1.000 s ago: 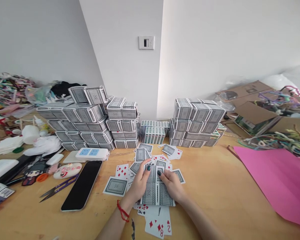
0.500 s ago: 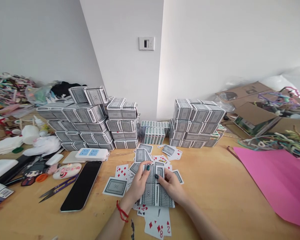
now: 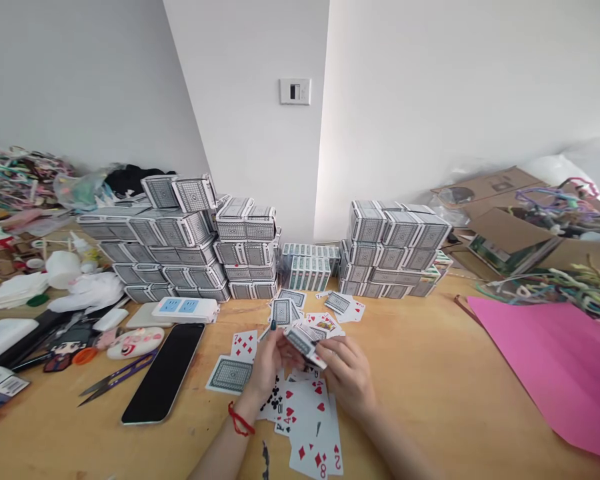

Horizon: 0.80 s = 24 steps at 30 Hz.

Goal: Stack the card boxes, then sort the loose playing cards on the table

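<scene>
Between my two hands is a small piece of folded playing cards (image 3: 301, 341) with grey patterned backs, tilted above the table. My left hand (image 3: 267, 367), with a red string bracelet on the wrist, grips its left end, fingers partly hidden behind it. My right hand (image 3: 349, 373) has its fingers closed on the right end. Below and in front lie loose cards (image 3: 307, 407), face up, with hearts, diamonds and clubs showing. A face-down card (image 3: 230, 375) and a seven of diamonds (image 3: 244, 345) rest left of my hands.
Blocks of folded cards stand stacked at the back left (image 3: 180, 230) and back right (image 3: 400, 247), with small card boxes (image 3: 307, 267) between. At left lie a phone (image 3: 165, 373), thread snips (image 3: 123, 377) and a power strip (image 3: 187, 309). Pink paper (image 3: 555, 373) covers the right side.
The folded card piece, earlier upright with its broad patterned side towards me, has been tipped and turned edge-on. My hands have shifted around it, uncovering face-up cards below.
</scene>
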Each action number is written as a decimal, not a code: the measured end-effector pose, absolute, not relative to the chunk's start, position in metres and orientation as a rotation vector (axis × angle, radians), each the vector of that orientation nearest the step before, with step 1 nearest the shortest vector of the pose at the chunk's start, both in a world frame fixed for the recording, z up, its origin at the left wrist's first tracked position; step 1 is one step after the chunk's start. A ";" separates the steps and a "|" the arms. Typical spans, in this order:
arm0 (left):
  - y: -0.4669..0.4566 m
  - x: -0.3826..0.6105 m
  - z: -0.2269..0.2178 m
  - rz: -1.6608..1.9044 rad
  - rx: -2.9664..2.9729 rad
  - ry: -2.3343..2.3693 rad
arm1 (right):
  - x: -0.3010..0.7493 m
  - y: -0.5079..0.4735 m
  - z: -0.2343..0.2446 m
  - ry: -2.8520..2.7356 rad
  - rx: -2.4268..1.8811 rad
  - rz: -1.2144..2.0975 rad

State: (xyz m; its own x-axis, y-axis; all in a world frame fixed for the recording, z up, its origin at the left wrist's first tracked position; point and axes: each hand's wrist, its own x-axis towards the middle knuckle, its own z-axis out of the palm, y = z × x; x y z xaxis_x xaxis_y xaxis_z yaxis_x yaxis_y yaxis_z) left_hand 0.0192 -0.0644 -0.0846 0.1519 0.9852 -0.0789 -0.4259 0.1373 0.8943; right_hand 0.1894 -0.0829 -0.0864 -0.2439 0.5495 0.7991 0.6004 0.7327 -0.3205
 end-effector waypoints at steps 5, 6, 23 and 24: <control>-0.066 0.018 -0.075 1.067 0.659 0.792 | 0.185 -0.086 -0.082 -2.124 -0.875 -0.286; -0.066 0.016 -0.073 1.050 0.664 0.797 | 0.185 -0.087 -0.081 -2.138 -0.910 -0.311; -0.063 0.017 -0.082 1.217 0.826 0.915 | 0.172 -0.088 -0.086 -1.462 -1.475 0.702; -0.063 0.018 -0.081 1.210 0.859 0.906 | 0.170 -0.088 -0.086 -1.456 -1.465 0.777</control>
